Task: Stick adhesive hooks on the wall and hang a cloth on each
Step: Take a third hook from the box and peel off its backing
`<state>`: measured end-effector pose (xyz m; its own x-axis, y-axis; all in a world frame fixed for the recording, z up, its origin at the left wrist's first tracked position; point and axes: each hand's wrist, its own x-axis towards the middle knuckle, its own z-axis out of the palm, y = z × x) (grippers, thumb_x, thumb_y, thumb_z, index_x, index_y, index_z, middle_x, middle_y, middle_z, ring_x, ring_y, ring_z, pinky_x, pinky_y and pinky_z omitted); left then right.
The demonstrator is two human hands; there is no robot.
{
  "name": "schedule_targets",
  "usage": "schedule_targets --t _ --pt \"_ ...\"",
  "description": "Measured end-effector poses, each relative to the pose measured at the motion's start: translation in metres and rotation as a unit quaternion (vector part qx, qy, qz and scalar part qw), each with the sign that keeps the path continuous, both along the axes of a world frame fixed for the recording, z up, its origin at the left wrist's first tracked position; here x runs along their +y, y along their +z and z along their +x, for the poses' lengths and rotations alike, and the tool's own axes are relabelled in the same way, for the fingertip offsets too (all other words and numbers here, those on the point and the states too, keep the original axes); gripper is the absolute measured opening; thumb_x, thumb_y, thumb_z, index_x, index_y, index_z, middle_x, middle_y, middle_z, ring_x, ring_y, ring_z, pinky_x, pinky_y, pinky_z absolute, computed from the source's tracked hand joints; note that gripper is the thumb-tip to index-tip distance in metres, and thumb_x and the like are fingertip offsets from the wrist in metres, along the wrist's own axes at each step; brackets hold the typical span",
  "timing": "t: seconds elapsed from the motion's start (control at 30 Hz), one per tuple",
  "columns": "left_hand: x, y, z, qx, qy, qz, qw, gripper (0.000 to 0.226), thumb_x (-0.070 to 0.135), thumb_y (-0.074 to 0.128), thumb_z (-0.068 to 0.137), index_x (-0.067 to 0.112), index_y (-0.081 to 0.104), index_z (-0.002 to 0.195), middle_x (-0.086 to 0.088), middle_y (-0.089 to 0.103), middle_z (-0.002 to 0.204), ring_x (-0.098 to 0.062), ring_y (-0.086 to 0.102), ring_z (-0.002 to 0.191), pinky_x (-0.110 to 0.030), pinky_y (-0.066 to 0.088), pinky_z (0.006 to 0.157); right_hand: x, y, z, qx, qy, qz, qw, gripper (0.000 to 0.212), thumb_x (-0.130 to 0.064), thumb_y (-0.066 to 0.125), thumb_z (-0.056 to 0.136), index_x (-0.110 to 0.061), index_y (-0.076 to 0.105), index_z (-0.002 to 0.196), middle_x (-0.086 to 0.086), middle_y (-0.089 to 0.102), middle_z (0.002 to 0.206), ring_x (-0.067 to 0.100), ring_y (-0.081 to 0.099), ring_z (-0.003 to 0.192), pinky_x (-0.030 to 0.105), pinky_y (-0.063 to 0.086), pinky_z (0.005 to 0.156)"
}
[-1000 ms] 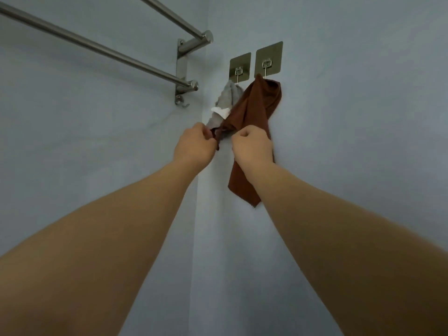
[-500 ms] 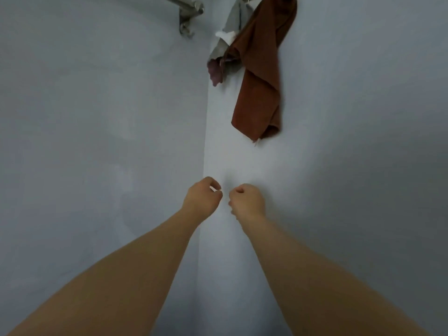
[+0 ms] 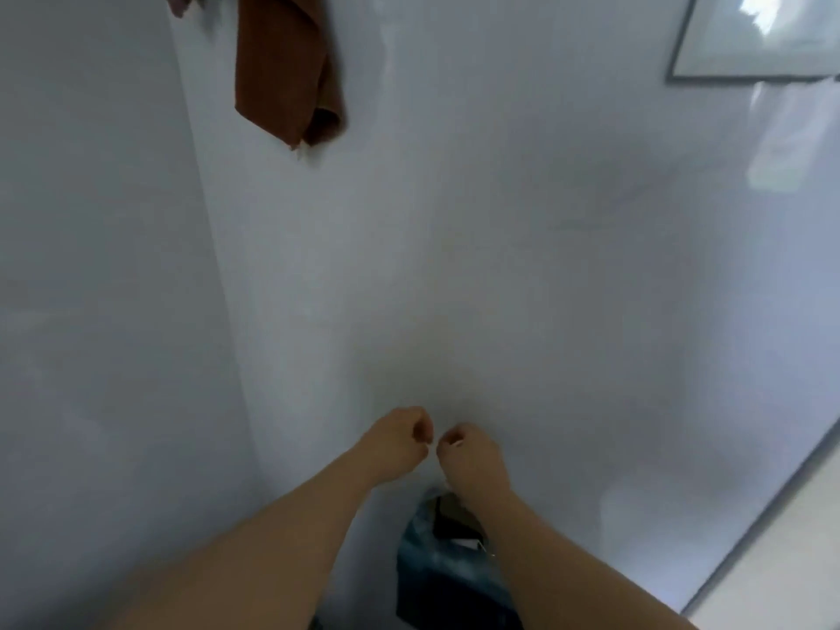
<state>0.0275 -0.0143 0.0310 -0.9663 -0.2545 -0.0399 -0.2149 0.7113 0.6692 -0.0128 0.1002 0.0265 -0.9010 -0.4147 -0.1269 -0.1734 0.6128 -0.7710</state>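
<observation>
Though partly behind a forearm (image 3: 541,552), dark object (image 3: 436,577) below brown cloth (image 3: 282,70)

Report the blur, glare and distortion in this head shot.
Head view: the whole frame is soft, and the brown cloth and dark bag have smeared edges. Head view: bright glare washes out the framed picture and streaks the glossy wall below it. Head view: the wide lens stretches the forearms, so the left hand and right hand look small.

Upper right: I see a dark-framed rectangular glass panel (image 3: 763,38), cut off by the edge.
Bottom centre: a blurred dark blue bag (image 3: 432,579); I cannot tell its contents.
</observation>
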Motion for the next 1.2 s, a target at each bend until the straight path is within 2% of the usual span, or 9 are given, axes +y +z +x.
schedule_targets --t 0.13,0.2,0.3,0.5,0.6,0.7,0.87,1.03,1.2 --pt "0.021 -0.029 -0.001 -0.055 -0.083 -0.075 0.992 0.019 0.01 0.052 0.088 0.024 0.064 0.082 -0.001 0.042 0.107 -0.021 0.049 0.109 -0.027 0.043 0.093 0.035 -0.017 0.005 0.041 0.013 0.097 0.994 0.008 -0.016 0.047 0.088 -0.02 0.054 0.088 0.005 0.062 0.104 0.019 0.054 0.088 0.027 0.045 0.073" --pt "0.03 -0.04 0.003 -0.074 -0.1 -0.148 0.981 0.024 0.015 0.048 0.09 0.023 0.071 0.09 -0.001 0.042 0.118 -0.02 0.042 0.114 -0.031 0.04 0.096 0.046 -0.025 0.01 0.093 0.051 0.159 0.982 0.019 -0.018 0.046 0.089 -0.017 0.063 0.097 0.005 0.057 0.114 0.02 0.051 0.103 0.025 0.042 0.08" --pt "0.035 -0.05 0.01 -0.081 -0.109 -0.229 0.964 0.029 0.017 0.045 0.09 0.03 0.067 0.103 0.002 0.036 0.133 -0.022 0.033 0.122 -0.032 0.033 0.098 0.054 -0.032 0.017 0.15 0.1 0.236 0.955 0.03 -0.023 0.04 0.093 -0.021 0.065 0.111 0.003 0.045 0.126 0.024 0.039 0.118 0.029 0.034 0.095" --pt "0.031 -0.066 0.013 -0.028 -0.073 -0.338 0.938 0.042 0.015 0.048 0.089 0.033 0.053 0.128 -0.004 0.036 0.133 -0.023 0.037 0.12 -0.031 0.03 0.082 0.051 -0.046 0.023 0.135 0.058 0.299 0.943 0.033 -0.02 0.04 0.092 -0.019 0.057 0.12 0.005 0.042 0.127 0.025 0.038 0.117 0.032 0.033 0.096" --pt "0.031 -0.068 0.009 0.019 -0.081 -0.36 0.929 0.034 0.027 0.084 0.048 0.035 0.072 0.079 0.0 0.057 0.084 -0.016 0.058 0.075 -0.023 0.027 0.057 0.052 -0.049 0.021 0.117 0.04 0.291 0.949 0.034 -0.021 0.04 0.091 -0.02 0.053 0.123 0.005 0.043 0.125 0.025 0.039 0.116 0.032 0.035 0.094" --pt "0.027 -0.083 0.001 0.031 -0.085 -0.374 0.923 0.039 0.034 0.088 0.017 0.034 0.062 0.046 0.007 0.051 0.06 -0.01 0.053 0.051 -0.018 0.021 0.048 0.052 -0.052 0.018 0.119 0.034 0.293 0.948 0.036 -0.022 0.041 0.092 -0.021 0.049 0.127 0.006 0.041 0.126 0.025 0.038 0.117 0.032 0.035 0.094" --pt "0.034 -0.083 -0.002 0.062 -0.092 -0.363 0.925 0.038 0.029 0.09 0.02 0.027 0.058 0.04 0.006 0.054 0.061 -0.013 0.054 0.054 -0.021 0.035 0.043 0.048 -0.058 0.014 0.1 0.036 0.275 0.956 0.038 -0.021 0.041 0.091 -0.022 0.048 0.129 0.005 0.04 0.129 0.025 0.037 0.118 0.033 0.035 0.097" --pt "0.033 -0.085 -0.009 0.149 -0.076 -0.328 0.93 0.032 0.021 0.09 0.034 0.023 0.06 0.044 0.005 0.057 0.071 -0.011 0.034 0.074 -0.018 0.034 0.051 0.049 -0.061 0.011 0.136 0.017 0.258 0.956 0.034 -0.018 0.039 0.094 -0.021 0.05 0.127 0.003 0.04 0.133 0.024 0.037 0.12 0.032 0.034 0.098" --pt "0.034 -0.074 -0.011 0.141 -0.078 -0.28 0.946 0.037 0.029 0.093 0.028 0.026 0.061 0.048 0.006 0.058 0.072 -0.01 0.058 0.063 -0.016 0.042 0.048 0.048 -0.063 0.003 0.177 0.015 0.248 0.952 0.032 -0.018 0.038 0.097 -0.021 0.058 0.12 0.001 0.046 0.129 0.022 0.04 0.118 0.029 0.034 0.095"
